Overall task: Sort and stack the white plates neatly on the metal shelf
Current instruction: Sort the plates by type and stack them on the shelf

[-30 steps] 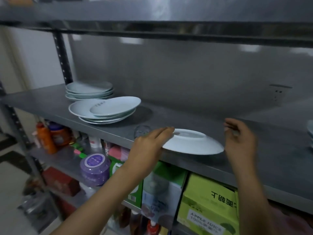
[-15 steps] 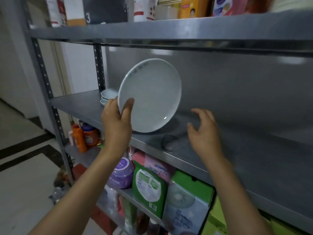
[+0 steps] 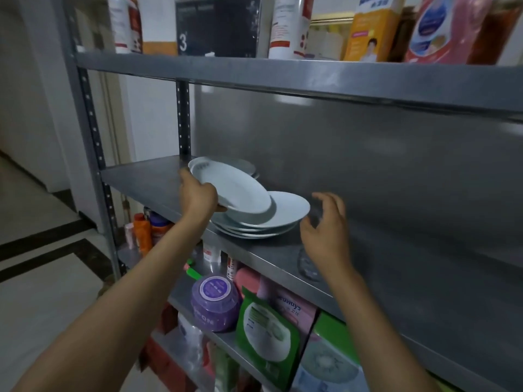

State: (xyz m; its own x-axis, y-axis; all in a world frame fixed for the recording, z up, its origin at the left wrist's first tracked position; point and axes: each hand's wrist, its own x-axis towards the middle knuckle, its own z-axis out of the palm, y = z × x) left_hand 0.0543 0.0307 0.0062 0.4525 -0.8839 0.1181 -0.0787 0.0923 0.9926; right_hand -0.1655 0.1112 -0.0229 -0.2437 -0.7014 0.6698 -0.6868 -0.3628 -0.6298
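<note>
My left hand grips the near rim of a white plate and holds it tilted just over a stack of white plates on the grey metal shelf. The top plate of that stack sits askew to the right. A second, smaller stack of plates lies behind, mostly hidden by the held plate. My right hand hovers to the right of the stack with loosely curled fingers, holding nothing.
The shelf above carries boxes and bottles, close overhead. The shelf below holds a purple jar, green packets and orange bottles. A perforated upright post stands at the left. Bare shelf stretches to the right of the plates.
The plate went from lying flat on the shelf to being lifted upright by my left hand, then lowered over the left stack. My right hand let go and followed alongside.
</note>
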